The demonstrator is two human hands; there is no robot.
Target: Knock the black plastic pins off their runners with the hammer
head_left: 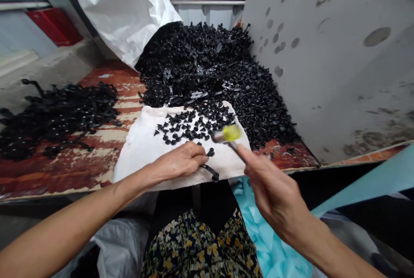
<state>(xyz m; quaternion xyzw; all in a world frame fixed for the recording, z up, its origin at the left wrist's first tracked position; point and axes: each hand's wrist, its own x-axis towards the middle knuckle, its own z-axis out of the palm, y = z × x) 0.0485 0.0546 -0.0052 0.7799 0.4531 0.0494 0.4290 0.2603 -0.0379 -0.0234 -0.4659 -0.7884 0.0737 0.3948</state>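
Observation:
My left hand [186, 159] is closed, pinching a black plastic strip with round ends [211, 172] near the front of a white cloth [136, 157]. Part of the strip is hidden under the fingers. A small hammer [231, 133] with a yellow face and a metal face, a little blurred, is gripped in my right hand [274, 187]. Its head hangs over the cloth, just above and to the right of the strip. Small black mushroom-shaped plastic pieces [186, 125] lie scattered on the cloth beyond my left hand.
A big heap of black parts [207, 62] rises behind the cloth, spilling from a white sack [119, 6]. More black strips [58, 114] are piled at left on the worn red table [106, 140]. A grey board [330, 62] stands at right. Turquoise sheeting [268, 239] hangs below the table edge.

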